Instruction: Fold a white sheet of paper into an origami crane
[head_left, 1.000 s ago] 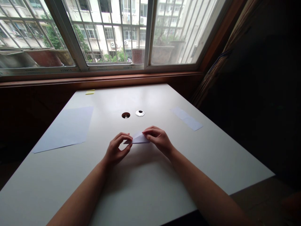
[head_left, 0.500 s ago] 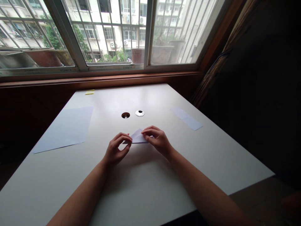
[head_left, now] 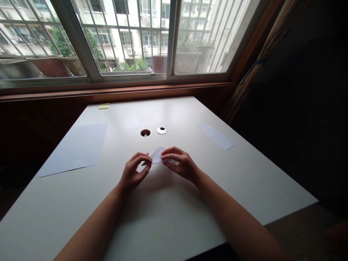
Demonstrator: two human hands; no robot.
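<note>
A small piece of folded white paper (head_left: 157, 155), roughly triangular with its peak pointing away from me, is held just above the white table (head_left: 168, 214). My left hand (head_left: 135, 169) pinches its left corner between thumb and fingers. On the other side, my right hand (head_left: 181, 162) grips the right part, thumb below and fingertips on the face of the paper. The fingers of the right hand cover much of that side, so its folds there are hidden.
Large white sheets (head_left: 76, 148) lie at the table's left, and a narrow paper strip (head_left: 216, 136) at the right. Beyond my hands are a round cable hole (head_left: 145, 133) and its cover (head_left: 161, 130). Yellow sticky notes (head_left: 103, 106) sit at the far edge, below the window.
My right hand has shifted its grip, its thumb moving left and down toward the paper's lower edge. The paper has tilted slightly. My left hand stays nearly in place.
</note>
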